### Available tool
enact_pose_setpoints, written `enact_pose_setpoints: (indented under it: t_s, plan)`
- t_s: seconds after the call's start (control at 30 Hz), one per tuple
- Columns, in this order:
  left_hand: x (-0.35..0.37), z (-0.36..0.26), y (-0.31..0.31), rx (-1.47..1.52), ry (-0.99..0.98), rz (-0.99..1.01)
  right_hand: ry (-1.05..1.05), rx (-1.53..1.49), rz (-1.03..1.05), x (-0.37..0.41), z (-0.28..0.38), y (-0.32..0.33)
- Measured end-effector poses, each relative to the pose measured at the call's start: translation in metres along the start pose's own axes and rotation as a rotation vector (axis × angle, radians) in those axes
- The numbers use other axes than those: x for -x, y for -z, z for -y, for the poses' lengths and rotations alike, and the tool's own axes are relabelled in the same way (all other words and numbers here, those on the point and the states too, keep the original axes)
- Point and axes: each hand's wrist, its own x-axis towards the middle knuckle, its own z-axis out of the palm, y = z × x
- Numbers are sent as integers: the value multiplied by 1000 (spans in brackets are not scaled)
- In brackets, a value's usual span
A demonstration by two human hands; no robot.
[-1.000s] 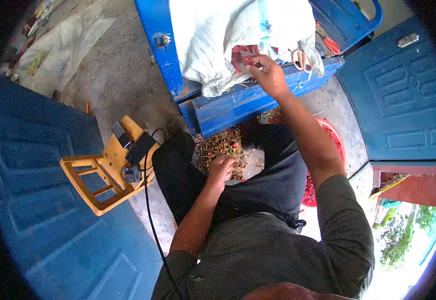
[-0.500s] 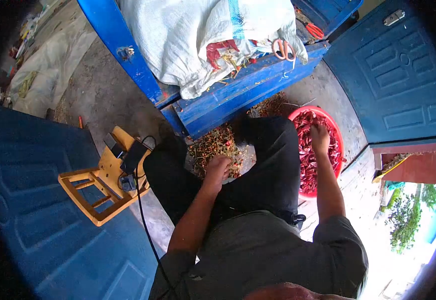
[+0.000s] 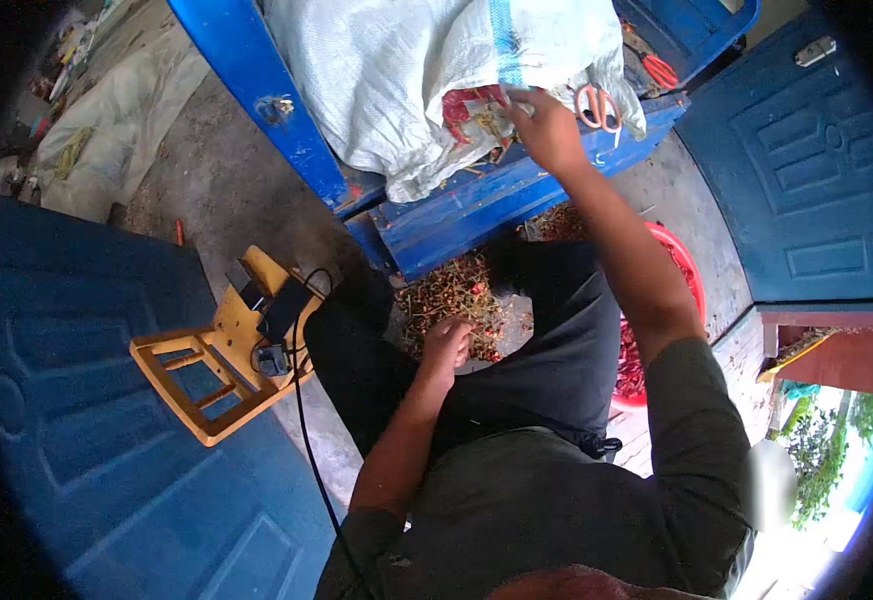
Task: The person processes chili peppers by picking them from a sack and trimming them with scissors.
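Observation:
My right hand [image 3: 547,132] reaches to the mouth of a white woven sack [image 3: 357,95], its fingers stretched toward the dried red chilies [image 3: 465,108] showing there. It holds nothing that I can see. My left hand [image 3: 447,346] is curled closed between my knees, above a heap of chili stems and scraps [image 3: 452,300] on the floor. Whatever is in its fingers, if anything, is hidden. On the right, a red basin [image 3: 695,270] holds many dried red chilies, partly covered by my right arm.
Pink-handled scissors [image 3: 597,108] lie beside the sack, and a red-handled tool [image 3: 660,70] lies farther right. The sack rests on a blue metal bed [image 3: 497,210]. A wooden chair [image 3: 207,385] carries black devices with a cable [image 3: 307,440]. Blue doors [image 3: 87,400] stand at the sides.
My right hand has left the chilies in the basin and moved up and left to the sack mouth. My left hand stays closed in about the same place. The view has shifted slightly.

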Motion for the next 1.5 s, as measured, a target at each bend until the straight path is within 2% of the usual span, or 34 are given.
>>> enact_pose_setpoints:
  t_s: [0.07, 0.13, 0.17, 0.23, 0.27, 0.3, 0.37, 0.4, 0.47, 0.53, 0.6, 0.7, 0.77, 0.83, 0.9, 0.93, 1.0, 1.03, 1.1, 1.13, 1.17, 1.23, 1.37, 1.5]
  plan:
    - [6, -4, 2, 52, -17, -34, -15, 93, 11, -46, -14, -30]
    - [8, -6, 4, 64, -24, -54, -173, 219, 241, -76, -45, -68]
    - [8, -7, 5, 75, -25, -68, -169, 219, 241, -82, -57, -79]
    - [8, -10, 4, 86, -41, -57, 230, 587, 303, -87, -63, -86]
    - [7, -11, 3, 95, -57, -30, -158, 217, 206, -81, -67, -90]
    - [6, -9, 3, 102, -70, -4, -156, 224, 212, -77, -68, -88]
    - [2, -6, 1, 105, -53, 9, 149, 448, 380, -67, -70, -80]
    - [0, -4, 0, 98, -40, 19, 147, 455, 382, -60, -65, -75]
    - [3, -8, -6, 97, -32, 31, -229, -268, 289, -41, -43, -64]
    - [6, -8, -8, 96, -26, 36, -249, -371, 289, -29, -8, -42]
    - [6, -8, -8, 73, -4, 11, -265, -477, 285, -28, 0, -36]
    - [4, -5, -4, 78, -39, 36, -141, -341, 290, -33, -7, -42]
    - [4, -5, -3, 68, -47, 26, -440, 208, 120, -50, -12, -50]
    - [5, -3, -2, 56, -49, 12, -452, 196, 52, -62, -33, -68]
    - [4, -5, -2, 49, -15, 7, -3, 464, 412, -70, -31, -73]
    - [6, -6, -2, 32, -17, -9, -4, 461, 410, -69, -29, -74]
    - [6, -8, -3, 55, -24, -8, 217, 211, 438, -61, -23, -78]
    - [7, -7, -2, 79, -30, -9, 216, 209, 444, -55, -13, -78]
    - [3, -3, -1, 87, -39, -4, -266, -534, 482, -48, 10, -71]
    - [2, -2, -1, 90, -49, 6, -311, -353, 385, -41, 25, -60]
    - [3, -1, -1, 89, -45, 10, -315, -350, 384, -33, 29, -53]
    - [5, -1, -1, 84, -57, 21, -391, -596, 221, -23, 31, -43]
    - [7, -1, -2, 66, -43, 8, -430, -894, 183, -7, 15, -35]
    - [4, 1, -2, 44, -49, 24, -480, -819, 189, 13, 36, -5]
